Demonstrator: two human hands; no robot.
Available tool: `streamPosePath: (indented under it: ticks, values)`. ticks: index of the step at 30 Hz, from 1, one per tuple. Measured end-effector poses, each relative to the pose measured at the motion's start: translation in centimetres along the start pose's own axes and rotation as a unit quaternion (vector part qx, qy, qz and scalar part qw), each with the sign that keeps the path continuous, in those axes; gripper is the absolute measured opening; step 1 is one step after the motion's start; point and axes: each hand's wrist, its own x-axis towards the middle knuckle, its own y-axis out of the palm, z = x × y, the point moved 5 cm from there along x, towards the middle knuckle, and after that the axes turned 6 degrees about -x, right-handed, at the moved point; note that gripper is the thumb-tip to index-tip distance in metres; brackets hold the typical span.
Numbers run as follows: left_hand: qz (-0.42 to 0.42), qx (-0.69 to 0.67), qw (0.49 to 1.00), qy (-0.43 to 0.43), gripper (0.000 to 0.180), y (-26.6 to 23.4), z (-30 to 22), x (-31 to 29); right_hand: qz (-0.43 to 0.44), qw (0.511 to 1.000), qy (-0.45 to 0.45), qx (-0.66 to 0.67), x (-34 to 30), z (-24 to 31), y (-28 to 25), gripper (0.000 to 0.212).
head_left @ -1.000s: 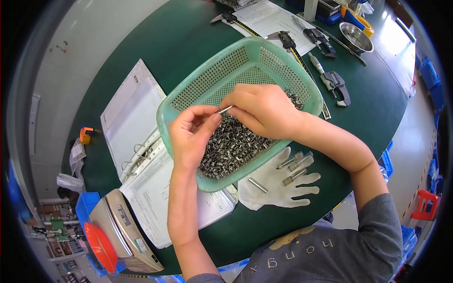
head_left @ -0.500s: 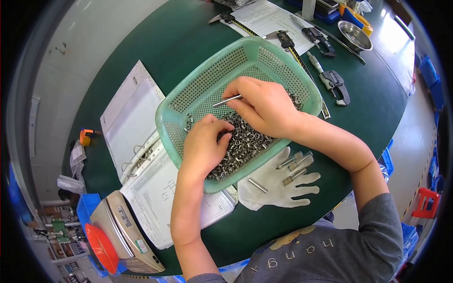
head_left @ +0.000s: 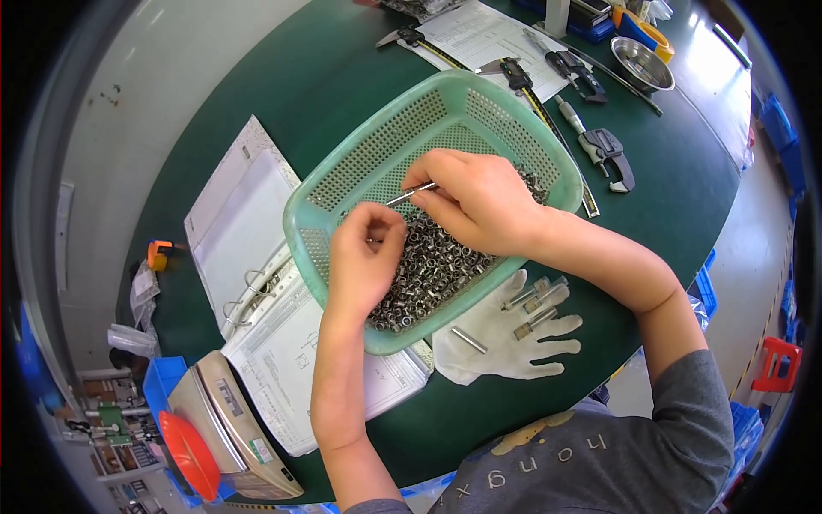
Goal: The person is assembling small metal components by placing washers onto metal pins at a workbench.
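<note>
My right hand (head_left: pixel 488 204) is pinching the steel pin (head_left: pixel 401 200), its long axis slanting leftward toward my left hand (head_left: pixel 355 265). Whether that one is gripping anything, I cannot tell.

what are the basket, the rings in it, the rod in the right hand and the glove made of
Basket: probably plastic, matt pale green, moulded-looking mesh holes.
Rings: likely metal, silver-grey with bright glints; which metal isn't clear.
Rod: likely metal, smooth, with a shiny highlight.
Glove: seemingly thin fabric, matt white, lying limp and flat.
</note>
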Motion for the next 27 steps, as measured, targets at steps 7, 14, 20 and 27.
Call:
streamPosePath:
  ticks: [7, 14, 20, 27]
  values:
    - [-0.002, -0.274, 0.961, -0.037, 0.017, -0.9, -0.1, 0.2, 0.015, 1.000, -0.002, 0.011, 0.1, 0.3, -0.2, 0.011]
    - [0.020, -0.281, 0.959, -0.032, 0.017, -0.8, -0.3, 0.1, 0.027, 1.000, -0.014, 0.004, 0.2, 0.6, -0.4, 0.010]
    - [-0.022, -0.254, 0.967, 0.018, 0.019, -1.0, -0.5, -0.1, 0.010, 0.999, -0.046, -0.010, 0.1, 0.4, -0.2, 0.011]
    - [-0.009, -0.234, 0.970, 0.068, 0.018, -0.9, -1.2, -0.4, 0.003, 0.996, -0.082, 0.031, -0.1, 0.9, 0.1, 0.016]
